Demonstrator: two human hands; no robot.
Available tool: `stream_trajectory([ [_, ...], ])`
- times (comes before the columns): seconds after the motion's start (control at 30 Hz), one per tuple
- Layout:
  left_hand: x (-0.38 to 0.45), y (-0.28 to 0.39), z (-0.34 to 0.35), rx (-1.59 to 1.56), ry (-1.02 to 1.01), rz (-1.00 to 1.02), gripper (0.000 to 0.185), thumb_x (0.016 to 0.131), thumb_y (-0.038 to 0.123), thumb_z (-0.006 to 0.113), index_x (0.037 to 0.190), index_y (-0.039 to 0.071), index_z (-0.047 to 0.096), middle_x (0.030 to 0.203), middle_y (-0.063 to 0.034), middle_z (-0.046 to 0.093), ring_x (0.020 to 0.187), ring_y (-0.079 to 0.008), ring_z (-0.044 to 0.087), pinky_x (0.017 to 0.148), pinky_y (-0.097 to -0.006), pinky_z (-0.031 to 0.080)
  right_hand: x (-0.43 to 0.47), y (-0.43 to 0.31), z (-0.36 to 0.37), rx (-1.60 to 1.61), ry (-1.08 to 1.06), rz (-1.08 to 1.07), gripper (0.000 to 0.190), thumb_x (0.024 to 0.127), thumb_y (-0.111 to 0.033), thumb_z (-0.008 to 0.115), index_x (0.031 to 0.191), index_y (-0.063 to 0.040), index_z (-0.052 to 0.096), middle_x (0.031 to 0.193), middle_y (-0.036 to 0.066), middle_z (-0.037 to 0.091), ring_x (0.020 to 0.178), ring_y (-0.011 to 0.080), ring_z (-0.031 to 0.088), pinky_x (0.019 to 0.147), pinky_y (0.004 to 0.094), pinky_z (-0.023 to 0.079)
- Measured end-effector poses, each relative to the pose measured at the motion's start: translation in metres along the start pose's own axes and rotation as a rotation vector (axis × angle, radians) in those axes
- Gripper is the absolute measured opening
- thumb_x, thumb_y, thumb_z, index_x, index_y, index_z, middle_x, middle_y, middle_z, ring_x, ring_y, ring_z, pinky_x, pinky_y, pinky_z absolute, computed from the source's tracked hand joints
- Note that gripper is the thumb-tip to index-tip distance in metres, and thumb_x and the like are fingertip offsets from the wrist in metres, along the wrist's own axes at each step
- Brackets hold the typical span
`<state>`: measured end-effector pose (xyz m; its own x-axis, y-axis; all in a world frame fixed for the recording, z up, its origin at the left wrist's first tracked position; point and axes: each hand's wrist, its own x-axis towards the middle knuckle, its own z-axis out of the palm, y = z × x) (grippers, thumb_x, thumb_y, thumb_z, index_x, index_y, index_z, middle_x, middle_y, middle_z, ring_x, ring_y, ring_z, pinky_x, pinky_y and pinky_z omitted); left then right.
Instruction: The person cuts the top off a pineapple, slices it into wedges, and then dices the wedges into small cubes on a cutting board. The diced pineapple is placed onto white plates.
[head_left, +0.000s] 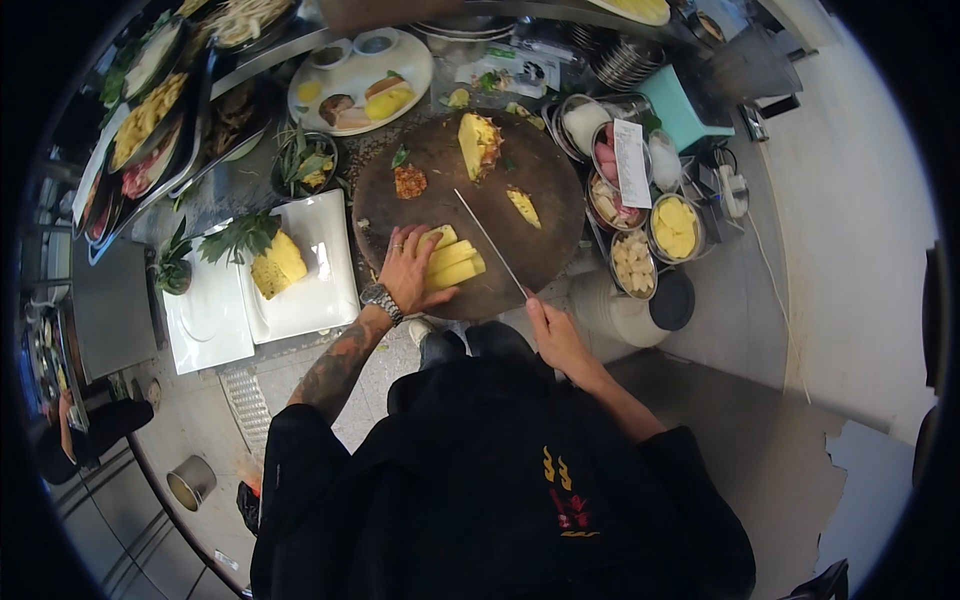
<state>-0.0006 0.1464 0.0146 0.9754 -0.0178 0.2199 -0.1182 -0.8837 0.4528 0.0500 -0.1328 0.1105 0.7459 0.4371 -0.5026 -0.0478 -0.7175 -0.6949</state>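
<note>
My right hand (553, 334) grips a knife (489, 241), whose long blade is seen nearly edge-on above a round wooden chopping block (525, 247). Peeled pineapple strips (456, 262) lie side by side on the block, left of the blade. My left hand (411, 271) steadies them, its fingers over their far side and its thumb along the near side. Farther back on the block stands an unpeeled pineapple wedge (477, 146). A small pineapple piece (523, 207) lies right of the knife, and a scrap of pineapple rind (410, 181) lies at the left.
Left of the block, a white rectangular plate (330, 270) holds a pineapple piece with leafy crown (276, 262). Behind it sits a bowl of pineapple trimmings (306, 165). Bowls of cut ingredients (675, 227) crowd the right side, a printed slip (631, 165) over them. A person (97, 427) is at far left.
</note>
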Motion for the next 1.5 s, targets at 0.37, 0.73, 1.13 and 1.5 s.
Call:
stream_trajectory([
  [0.37,0.013,-0.002,0.020,-0.082,0.158,0.132,0.021,0.081,0.012,0.071,0.100,0.012,0.065,0.100,-0.0088,0.058,0.099,-0.0322,0.054,0.085,-0.0440,0.048,-0.024,-0.006,-0.004,-0.020,-0.010,0.138,0.050,0.108,-0.043,0.034,0.138,-0.012,0.058,0.117,0.029,0.065,0.114,0.0494,0.058,0.097,0.0477,0.048],
  [0.73,0.013,0.001,0.032,-0.074,0.290,0.080,0.021,0.078,0.008,0.072,0.097,0.011,0.066,0.096,-0.0069,0.061,0.099,-0.0305,0.057,0.081,-0.0424,0.048,-0.020,-0.013,0.015,-0.070,-0.062,-0.018,0.050,0.108,-0.042,0.033,0.137,-0.009,0.058,0.108,0.031,0.065,0.109,0.0518,0.058,0.091,0.0530,0.048],
  [1.13,0.005,-0.001,0.021,-0.161,0.296,0.088,0.020,0.078,0.006,0.071,0.097,0.007,0.065,0.097,-0.0104,0.061,0.094,-0.0322,0.057,0.083,-0.0422,0.048,-0.023,-0.030,-0.004,-0.108,-0.131,-0.048,0.051,0.109,-0.041,0.028,0.134,-0.009,0.059,0.108,0.031,0.066,0.106,0.0534,0.057,0.091,0.0535,0.048],
  [1.5,0.004,-0.003,0.028,-0.197,0.326,0.054,0.018,0.078,0.005,0.070,0.095,0.007,0.065,0.095,-0.0105,0.060,0.094,-0.0333,0.056,0.083,-0.0429,0.047,0.002,-0.019,0.028,-0.148,-0.055,0.111,0.051,0.108,-0.042,0.031,0.133,-0.009,0.059,0.111,0.031,0.065,0.106,0.0529,0.057,0.093,0.0551,0.047],
])
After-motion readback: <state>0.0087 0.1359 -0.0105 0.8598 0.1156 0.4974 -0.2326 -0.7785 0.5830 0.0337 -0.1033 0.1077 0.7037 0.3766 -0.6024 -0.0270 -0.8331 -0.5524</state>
